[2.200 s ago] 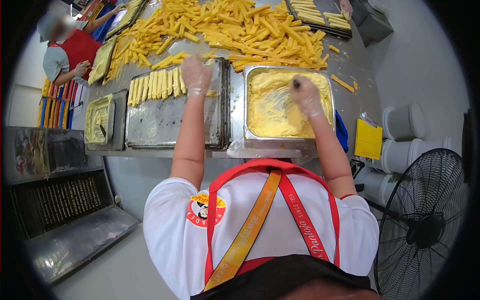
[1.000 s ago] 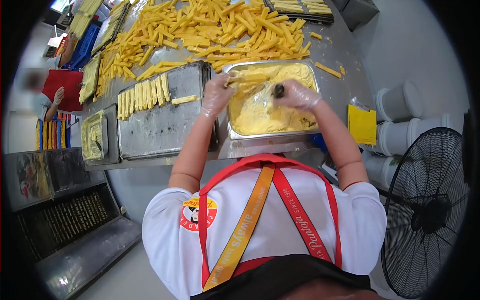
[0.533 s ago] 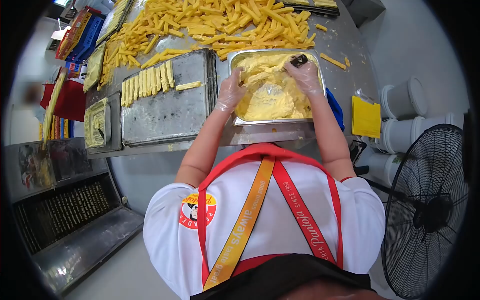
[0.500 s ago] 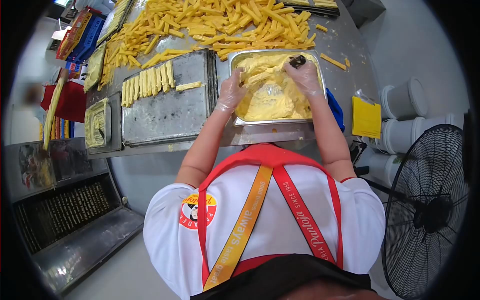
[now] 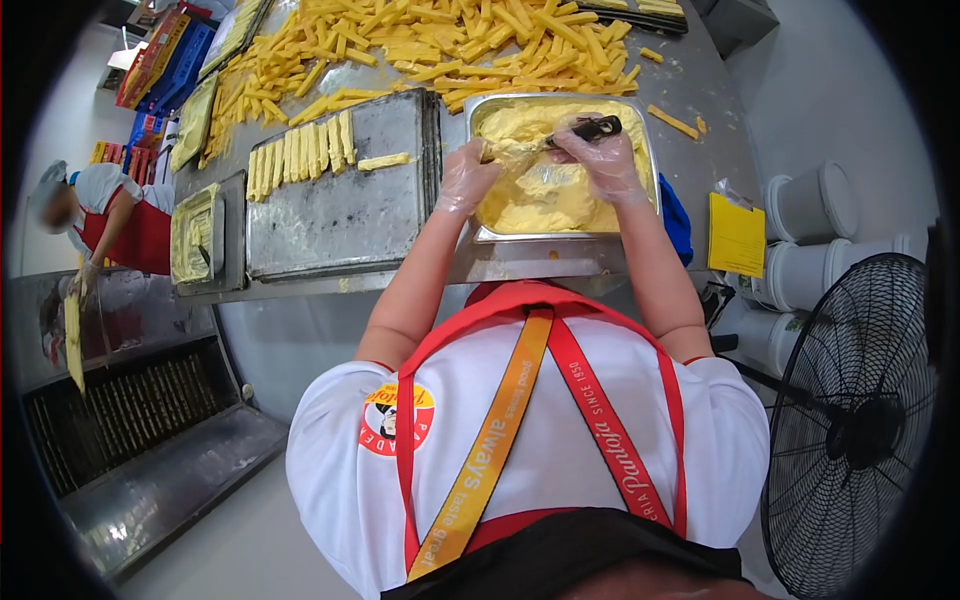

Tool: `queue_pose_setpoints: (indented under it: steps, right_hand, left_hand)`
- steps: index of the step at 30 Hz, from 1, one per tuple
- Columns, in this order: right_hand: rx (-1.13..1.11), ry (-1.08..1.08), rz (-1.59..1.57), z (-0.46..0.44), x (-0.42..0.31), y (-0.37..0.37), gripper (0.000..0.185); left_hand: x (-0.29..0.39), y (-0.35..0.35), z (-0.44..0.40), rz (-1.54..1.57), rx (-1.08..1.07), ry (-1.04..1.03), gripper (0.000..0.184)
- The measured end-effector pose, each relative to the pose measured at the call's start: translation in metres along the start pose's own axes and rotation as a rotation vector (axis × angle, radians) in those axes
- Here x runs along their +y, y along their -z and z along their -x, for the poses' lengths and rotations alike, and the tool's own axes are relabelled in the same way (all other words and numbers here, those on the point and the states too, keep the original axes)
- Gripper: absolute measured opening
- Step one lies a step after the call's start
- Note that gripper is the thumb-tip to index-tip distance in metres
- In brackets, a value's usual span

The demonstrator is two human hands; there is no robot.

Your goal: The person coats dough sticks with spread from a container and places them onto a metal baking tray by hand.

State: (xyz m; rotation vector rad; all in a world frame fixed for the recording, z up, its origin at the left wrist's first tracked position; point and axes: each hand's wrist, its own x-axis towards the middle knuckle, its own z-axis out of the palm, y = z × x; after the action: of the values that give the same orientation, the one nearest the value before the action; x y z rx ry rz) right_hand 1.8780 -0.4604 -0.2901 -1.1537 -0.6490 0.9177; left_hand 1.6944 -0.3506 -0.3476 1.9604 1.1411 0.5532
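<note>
A metal pan [image 5: 652,165] of pale yellow cream [image 5: 550,205] lies under both of my gloved hands. My right hand [image 5: 608,165] is closed round a black-handled spreader [image 5: 597,128], whose blade points left over the cream. At the pan's left side, the fingers of my left hand [image 5: 468,178] pinch the end of a cream-coated stick [image 5: 513,149], partly lost against the cream. To the left, a dark baking tray [image 5: 340,225] bears a row of coated sticks [image 5: 300,155], with one lying apart crosswise [image 5: 384,161].
Plain yellow sticks [image 5: 440,45] are heaped at the back of the table. A smaller cream tray [image 5: 197,240] stands far left. Beyond it, a co-worker [image 5: 125,215] holds a long pale strip [image 5: 74,340]. Right are a yellow paper [image 5: 736,235], white buckets [image 5: 815,205] and a fan [image 5: 850,420].
My right hand has shifted slightly left and down, and the spreader's handle now points right. The co-worker has leaned into view at left, with the long strip lowered.
</note>
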Motion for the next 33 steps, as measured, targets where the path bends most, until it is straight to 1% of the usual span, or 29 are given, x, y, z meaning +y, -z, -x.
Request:
queue_pose_setpoints:
  steps: [3, 4, 5, 7, 8, 9, 10, 12, 14, 15, 16, 19, 22, 25, 28, 31, 32, 33]
  right_hand:
    - [0.078, 0.033, 0.461, -0.024, 0.024, 0.027, 0.019]
    - [0.146, 0.101, 0.842, -0.027, 0.022, 0.037, 0.021]
    - [0.200, 0.157, 0.923, -0.032, 0.027, 0.046, 0.022]
    - [0.251, 0.133, 0.931, -0.022, 0.015, 0.042, 0.023]
    - [0.252, 0.131, 0.921, -0.016, 0.015, 0.040, 0.023]
    - [0.257, 0.132, 0.912, -0.011, 0.014, 0.039, 0.023]
    - [0.263, 0.134, 0.903, -0.009, 0.014, 0.038, 0.022]
    - [0.263, 0.132, 0.882, -0.010, 0.019, 0.038, 0.022]
    - [0.262, 0.142, 0.882, -0.011, 0.022, 0.038, 0.022]
    - [0.261, 0.153, 0.891, -0.012, 0.023, 0.038, 0.022]
    - [0.260, 0.162, 0.902, -0.012, 0.024, 0.037, 0.021]
    - [0.242, 0.202, 0.904, -0.012, 0.027, 0.037, 0.019]
    - [0.223, 0.209, 0.912, -0.008, 0.024, 0.034, 0.017]
    - [0.170, 0.287, 0.894, -0.008, 0.032, 0.040, 0.017]
    - [0.123, 0.356, 0.994, -0.006, 0.033, 0.036, 0.016]
    - [-0.025, 0.332, 0.821, 0.004, 0.029, 0.016, 0.017]
    - [-0.117, 0.242, 0.805, 0.003, 0.025, 0.017, 0.018]
    - [-0.208, 0.154, 0.786, -0.002, 0.021, 0.018, 0.019]
  left_hand:
    - [0.012, 0.014, 0.006, -0.057, 0.003, 0.036, 0.025]
    - [0.014, 0.020, 0.009, -0.065, 0.014, 0.046, 0.024]
    - [0.013, 0.027, 0.010, -0.014, 0.111, 0.015, 0.023]
    - [0.005, 0.042, 0.013, 0.085, 0.300, -0.044, 0.023]
    - [-0.005, 0.053, 0.007, -0.031, 0.429, 0.035, 0.023]
    - [-0.015, 0.070, 0.000, -0.076, 0.491, 0.081, 0.024]
    - [-0.022, 0.087, -0.004, -0.199, 0.520, 0.171, 0.023]
    - [-0.081, 0.102, -0.028, -0.275, 0.692, 0.176, 0.024]
    - [-0.123, 0.112, -0.045, -0.468, 0.735, 0.178, 0.026]
    - [-0.131, 0.116, -0.049, -0.564, 0.755, 0.178, 0.028]
    - [-0.139, 0.117, -0.052, -0.536, 0.740, 0.232, 0.030]
    - [-0.141, 0.119, -0.052, -0.638, 0.652, 0.292, 0.028]
    - [-0.153, 0.117, -0.045, -0.673, 0.645, 0.277, 0.026]
    - [-0.167, 0.117, -0.042, -0.734, 0.617, 0.285, 0.026]
    - [-0.157, 0.122, -0.038, -0.800, 0.589, 0.288, 0.025]
    - [-0.173, 0.125, -0.046, -0.936, 0.587, 0.251, 0.026]
    - [-0.176, 0.124, -0.047, -0.945, 0.614, 0.251, 0.028]
    - [-0.167, 0.126, -0.047, -0.950, 0.580, 0.238, 0.029]
